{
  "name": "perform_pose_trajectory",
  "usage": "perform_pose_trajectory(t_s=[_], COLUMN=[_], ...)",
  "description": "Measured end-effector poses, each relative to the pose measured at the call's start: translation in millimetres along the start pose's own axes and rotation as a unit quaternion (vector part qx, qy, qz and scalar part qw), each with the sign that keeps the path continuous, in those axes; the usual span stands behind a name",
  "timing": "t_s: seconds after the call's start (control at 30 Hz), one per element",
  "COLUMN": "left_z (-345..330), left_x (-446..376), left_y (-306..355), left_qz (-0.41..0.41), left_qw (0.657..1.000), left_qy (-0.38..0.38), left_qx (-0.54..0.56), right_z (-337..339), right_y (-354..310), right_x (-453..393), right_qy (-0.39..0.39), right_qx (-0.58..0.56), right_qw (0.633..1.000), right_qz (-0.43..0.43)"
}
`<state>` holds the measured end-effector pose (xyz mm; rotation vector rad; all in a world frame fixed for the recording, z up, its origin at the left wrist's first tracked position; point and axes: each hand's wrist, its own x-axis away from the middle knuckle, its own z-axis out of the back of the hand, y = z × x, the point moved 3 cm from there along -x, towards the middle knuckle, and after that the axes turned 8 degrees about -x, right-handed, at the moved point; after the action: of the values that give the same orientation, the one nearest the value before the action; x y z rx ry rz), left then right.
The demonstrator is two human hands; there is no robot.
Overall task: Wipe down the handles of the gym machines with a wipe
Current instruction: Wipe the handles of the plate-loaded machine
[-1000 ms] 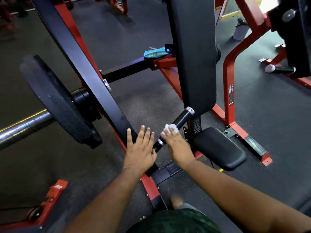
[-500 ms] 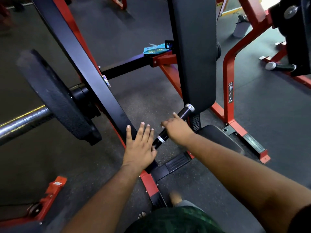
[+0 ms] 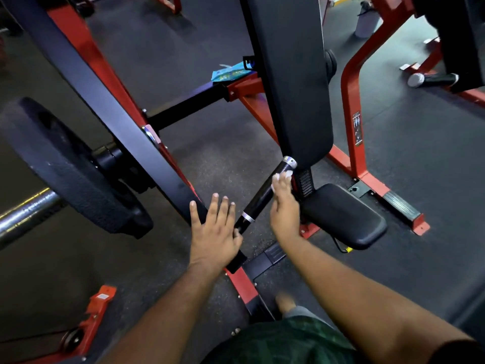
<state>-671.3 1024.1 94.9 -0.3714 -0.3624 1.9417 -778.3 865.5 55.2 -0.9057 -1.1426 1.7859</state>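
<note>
A black handle [image 3: 262, 195] with a silver end cap sticks out diagonally from the black lever arm [image 3: 105, 106] of a red gym machine. My right hand [image 3: 284, 206] is wrapped around the handle's upper part, holding a white wipe [image 3: 282, 176] against it just below the cap. My left hand [image 3: 216, 232] lies flat with fingers spread on the lever arm's lower end, beside the handle's base. A blue wipe packet [image 3: 231, 72] lies on the red frame bar behind.
A black weight plate [image 3: 65, 166] on a chrome bar sits left. A tall black back pad [image 3: 291, 74] and a seat pad [image 3: 343, 214] stand right of the handle. Another black handle [image 3: 433, 79] shows at far right. My foot is on the dark rubber floor below.
My right hand has slid with the wipe up the handle, from near its base to just under the end cap. My left hand has stayed on the lever arm.
</note>
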Motion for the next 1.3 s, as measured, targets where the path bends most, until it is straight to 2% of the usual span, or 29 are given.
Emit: perform_pose_trajectory(t_s=[0.07, 0.13, 0.2, 0.23, 0.3, 0.33, 0.4, 0.47, 0.57, 0.7, 0.8, 0.9, 0.97, 1.07, 1.17, 1.3], left_z=[-0.3, -1.0, -1.3, -1.1, -1.2, -1.2, -0.9, -0.3, -0.7, -2.1, -2.1, -1.7, -0.9, -1.5, -2.2, -0.7], left_x=[0.4, 0.7, 0.2, -0.1, -0.5, 0.1, 0.2, 0.0, -0.4, -0.2, 0.0, 0.1, -0.6, -0.6, -0.6, -0.9], left_y=[-0.3, -0.2, -0.4, -0.1, 0.2, 0.4, -0.4, -0.9, -0.4, 0.0, -0.3, -0.3, -0.3, -0.3, -0.2, 0.0], left_qz=[0.001, 0.000, -0.001, 0.000, 0.003, 0.004, 0.003, 0.002, 0.006, 0.009, 0.007, 0.008, 0.010, 0.008, 0.009, 0.008], left_qw=[1.000, 1.000, 1.000, 1.000, 1.000, 1.000, 1.000, 1.000, 1.000, 0.999, 1.000, 1.000, 1.000, 1.000, 1.000, 1.000], left_qy=[0.008, 0.011, 0.014, 0.017, 0.020, 0.018, 0.013, 0.013, 0.023, 0.036, 0.028, 0.017, 0.013, 0.018, 0.024, 0.008], left_qx=[0.002, 0.003, 0.002, 0.002, 0.000, -0.001, -0.002, -0.006, 0.000, 0.008, 0.006, 0.000, 0.004, 0.011, 0.009, 0.002], right_z=[-17.1, -23.2, -15.2, -7.5, 4.6, 7.0, 7.8, 0.7, -17.9, -44.5, -35.2, -10.7, -6.8, -23.6, -29.8, -10.2], right_y=[1.3, 6.6, 24.4, 33.1, 49.7, 51.4, 44.6, 28.9, 8.8, 6.5, 3.4, 4.6, 3.9, 0.2, -4.2, -7.2], right_x=[31.8, 66.9, 89.0, 87.6, 61.8, 39.2, -12.6, -43.2, -34.2, 17.7, -6.3, -60.8, -72.1, -38.7, -15.5, -60.1], right_qy=[-0.024, -0.099, -0.152, -0.148, -0.076, -0.031, 0.085, 0.133, 0.129, 0.032, 0.030, 0.085, 0.106, 0.055, 0.003, 0.052], right_qx=[-0.011, -0.031, -0.067, -0.092, -0.189, -0.271, -0.425, -0.475, -0.524, -0.544, -0.566, -0.590, -0.586, -0.539, -0.503, -0.490], right_qw=[1.000, 0.993, 0.984, 0.984, 0.977, 0.954, 0.870, 0.812, 0.767, 0.732, 0.713, 0.697, 0.702, 0.730, 0.741, 0.758], right_qz=[0.011, 0.054, 0.061, 0.045, -0.062, -0.125, -0.233, -0.311, -0.347, -0.409, -0.413, -0.399, -0.391, -0.417, -0.445, -0.427])
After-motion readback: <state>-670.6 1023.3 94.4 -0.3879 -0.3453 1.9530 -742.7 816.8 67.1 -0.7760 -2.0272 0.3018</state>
